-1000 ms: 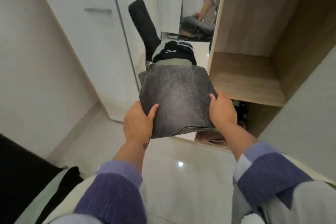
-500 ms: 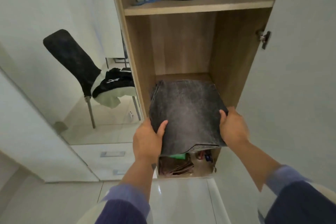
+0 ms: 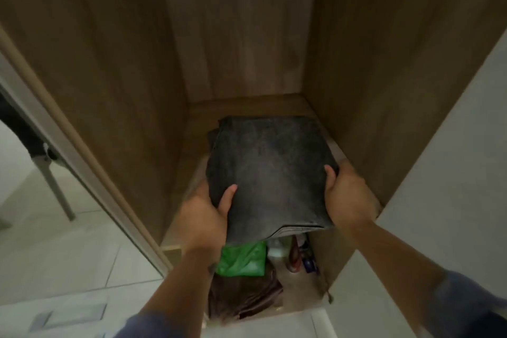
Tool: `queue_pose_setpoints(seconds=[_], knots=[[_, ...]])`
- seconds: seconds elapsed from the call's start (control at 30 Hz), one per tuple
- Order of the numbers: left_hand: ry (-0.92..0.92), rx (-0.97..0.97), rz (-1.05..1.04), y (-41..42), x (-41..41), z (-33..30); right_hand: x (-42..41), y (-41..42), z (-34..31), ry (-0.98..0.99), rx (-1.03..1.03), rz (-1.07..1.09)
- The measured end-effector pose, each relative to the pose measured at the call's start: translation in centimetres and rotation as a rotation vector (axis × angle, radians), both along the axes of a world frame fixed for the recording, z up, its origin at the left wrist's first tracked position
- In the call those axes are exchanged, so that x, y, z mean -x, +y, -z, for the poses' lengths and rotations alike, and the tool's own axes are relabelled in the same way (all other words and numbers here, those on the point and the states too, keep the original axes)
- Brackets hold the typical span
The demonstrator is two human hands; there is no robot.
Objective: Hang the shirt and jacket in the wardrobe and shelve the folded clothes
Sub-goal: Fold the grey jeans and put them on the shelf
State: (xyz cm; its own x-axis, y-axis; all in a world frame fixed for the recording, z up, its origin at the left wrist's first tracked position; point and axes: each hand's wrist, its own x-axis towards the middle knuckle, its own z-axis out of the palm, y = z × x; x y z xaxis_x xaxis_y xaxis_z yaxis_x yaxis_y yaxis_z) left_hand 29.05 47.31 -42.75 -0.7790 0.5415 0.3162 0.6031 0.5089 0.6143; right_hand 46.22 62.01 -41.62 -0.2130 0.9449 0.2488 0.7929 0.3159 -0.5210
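I hold a folded dark grey garment [image 3: 270, 173], like washed denim, flat between both hands. My left hand [image 3: 204, 217] grips its near left corner, thumb on top. My right hand [image 3: 347, 197] grips its near right edge. The garment's far half reaches over the wooden shelf [image 3: 247, 108] inside the wardrobe compartment; its near end overhangs the shelf's front. Whether it rests on the shelf board I cannot tell.
Wooden side walls [image 3: 109, 90] close in the compartment left and right. Below the shelf lie a green bag [image 3: 241, 259], brown cloth [image 3: 244, 296] and small bottles. A white open door [image 3: 444, 200] stands at right, a mirrored door and chair leg [image 3: 56, 189] at left.
I have stepped closer and both hands pushed the folded garment forward from in front of the wardrobe into the compartment, over the shelf.
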Motion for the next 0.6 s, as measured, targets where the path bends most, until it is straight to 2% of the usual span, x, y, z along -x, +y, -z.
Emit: queue_pose_setpoints(seconds=[0.13, 0.2, 0.27, 0.33, 0.43, 0.6], knots=[[0.022, 0.116, -0.050, 1.3, 0.7, 2.3, 1.2, 1.0, 2.6, -0.080, 0.011, 0.021], [0.166, 0.166, -0.067, 1.5, 0.8, 2.4, 1.9, 1.1, 3.0, -0.240, -0.155, -0.003], [0.342, 0.251, 0.076, 1.8, 0.7, 1.9, 2.7, 0.6, 2.9, -0.334, -0.289, -0.111], [0.437, 0.363, 0.257, 2.2, 0.9, 2.1, 3.2, -0.2, 3.2, -0.357, -0.299, -0.267], [0.402, 0.517, 0.356, 2.6, 1.4, 2.3, 3.5, -0.6, 3.9, -0.429, -0.185, -0.383], [0.334, 0.545, 0.330, 4.4, 2.6, 2.9, 4.5, 1.9, 4.6, -0.432, -0.153, -0.394]])
